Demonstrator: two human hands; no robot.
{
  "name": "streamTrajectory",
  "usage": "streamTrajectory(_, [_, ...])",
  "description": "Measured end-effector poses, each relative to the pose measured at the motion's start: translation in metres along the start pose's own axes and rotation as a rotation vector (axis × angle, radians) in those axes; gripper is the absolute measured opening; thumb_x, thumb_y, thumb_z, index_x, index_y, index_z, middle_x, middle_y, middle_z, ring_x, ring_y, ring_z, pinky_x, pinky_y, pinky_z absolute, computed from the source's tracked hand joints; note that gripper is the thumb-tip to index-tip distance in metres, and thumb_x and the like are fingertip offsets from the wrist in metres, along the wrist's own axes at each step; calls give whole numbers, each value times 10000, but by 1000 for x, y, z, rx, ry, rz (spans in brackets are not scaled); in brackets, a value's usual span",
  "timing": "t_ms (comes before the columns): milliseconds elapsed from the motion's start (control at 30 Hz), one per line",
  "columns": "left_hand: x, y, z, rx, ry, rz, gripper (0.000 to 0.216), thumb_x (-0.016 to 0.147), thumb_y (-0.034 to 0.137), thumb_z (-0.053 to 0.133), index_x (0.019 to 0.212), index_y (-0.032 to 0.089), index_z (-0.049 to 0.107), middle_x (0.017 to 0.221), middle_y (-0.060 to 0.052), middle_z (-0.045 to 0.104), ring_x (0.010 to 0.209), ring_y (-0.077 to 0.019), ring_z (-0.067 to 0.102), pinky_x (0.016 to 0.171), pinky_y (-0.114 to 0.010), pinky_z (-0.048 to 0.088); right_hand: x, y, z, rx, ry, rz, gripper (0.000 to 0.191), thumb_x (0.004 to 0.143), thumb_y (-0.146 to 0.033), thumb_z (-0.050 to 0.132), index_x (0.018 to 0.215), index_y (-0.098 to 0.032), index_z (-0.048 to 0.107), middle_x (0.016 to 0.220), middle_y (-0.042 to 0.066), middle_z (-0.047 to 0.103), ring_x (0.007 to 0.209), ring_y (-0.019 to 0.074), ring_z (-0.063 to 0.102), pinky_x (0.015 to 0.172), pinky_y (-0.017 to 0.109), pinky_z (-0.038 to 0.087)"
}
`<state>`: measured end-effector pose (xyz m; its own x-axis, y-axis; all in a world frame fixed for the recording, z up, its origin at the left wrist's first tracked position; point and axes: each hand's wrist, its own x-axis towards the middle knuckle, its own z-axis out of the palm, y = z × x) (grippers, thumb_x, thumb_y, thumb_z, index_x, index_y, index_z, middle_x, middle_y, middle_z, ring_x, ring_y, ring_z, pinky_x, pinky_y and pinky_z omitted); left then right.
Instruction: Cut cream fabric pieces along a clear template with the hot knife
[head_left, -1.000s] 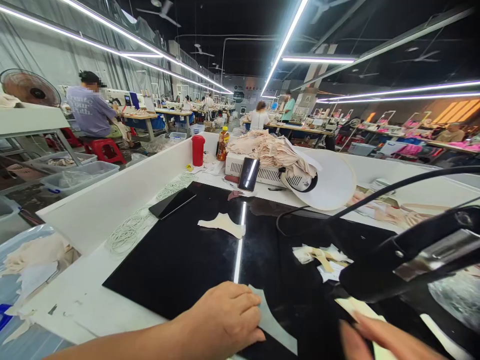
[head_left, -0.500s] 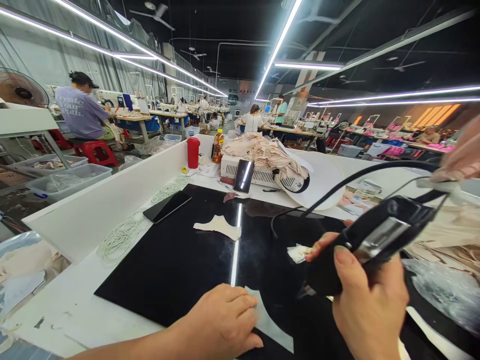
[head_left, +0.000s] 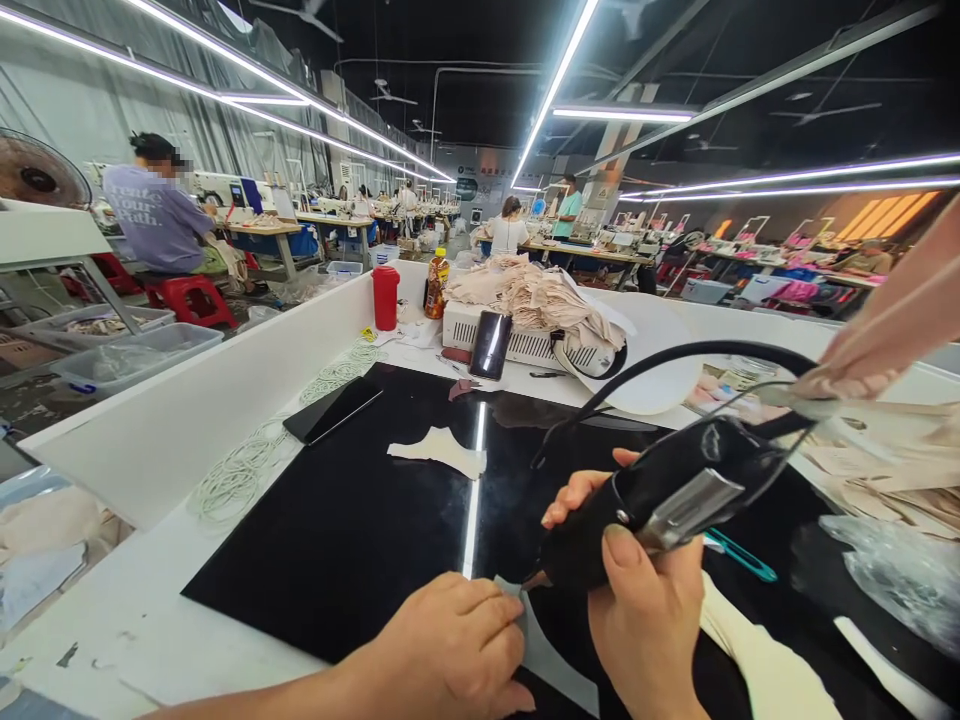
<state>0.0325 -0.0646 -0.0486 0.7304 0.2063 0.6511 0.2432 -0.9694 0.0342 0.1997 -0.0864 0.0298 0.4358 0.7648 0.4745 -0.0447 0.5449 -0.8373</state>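
Observation:
My right hand is wrapped around a black corded hand tool with a metal lever on its side. The tool's narrow tip points down-left and sits at the upper edge of a pale grey curved fabric piece, close to my left fingertips. My left hand has its fingers bent together and presses that piece onto the glossy black board. Farther up the board lies a small cream cut piece. A larger cream piece lies beside my right wrist, near a teal-handled tool.
A dark phone-like slab lies on the board's left edge beside coiled pale cord. Behind stand a red cup, a bottle and a white machine under stacked fabric. Pink cloth wraps the tool's cable. Clear plastic lies right.
My right hand has brought the tool left and down, its tip now at the pale grey piece. The teal-handled tool and larger cream piece have come into sight. My left hand stays nearly still.

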Motion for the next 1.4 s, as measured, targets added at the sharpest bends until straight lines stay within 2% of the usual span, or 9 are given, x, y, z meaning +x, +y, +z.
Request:
streamTrajectory(167, [1,0,-2,24,-5,9,356,1013,482,586,908,145,632,1062,-26,757,939,-167,701,736,-288,542,1,0,-3,-14,33,-3,358,896,-408,734,1211,-346,576,887,-18,648,705,157,632,655,318,552])
streamTrajectory(467, [3,0,-6,31,-2,11,331,1027,439,568,888,145,633,1059,-28,762,934,-163,702,735,-281,545,0,3,-2,-27,35,-4,355,907,-394,722,1224,-342,572,884,-14,639,712,163,630,683,345,558])
streamTrajectory(767, [3,0,-5,16,2,3,356,1043,450,535,898,139,631,1065,-31,753,953,-170,702,754,-284,536,3,-2,1,-1,136,33,374,877,-399,742,1206,-331,576,864,-18,636,709,175,613,672,358,548])
streamTrajectory(1033, [3,1,-3,5,13,-1,357,1044,449,530,875,146,615,1034,-34,755,929,-175,699,739,-289,529,-1,5,-3,-16,71,19,437,877,-404,744,1261,-343,546,898,-11,647,728,177,621,703,369,557])
streamTrajectory(1233, [1,0,-2,22,8,5,331,1013,451,587,896,143,618,1053,-30,749,945,-171,693,755,-289,536,0,2,1,-16,84,18,395,893,-382,726,1235,-319,540,881,-7,638,695,175,618,595,319,552])
streamTrajectory(1400, [-1,1,-1,-1,-33,-5,301,999,430,617,904,144,610,1070,-36,744,960,-170,691,771,-292,539,-1,4,-1,-32,94,50,449,889,-385,735,1276,-332,515,890,-7,647,723,185,626,692,368,563])
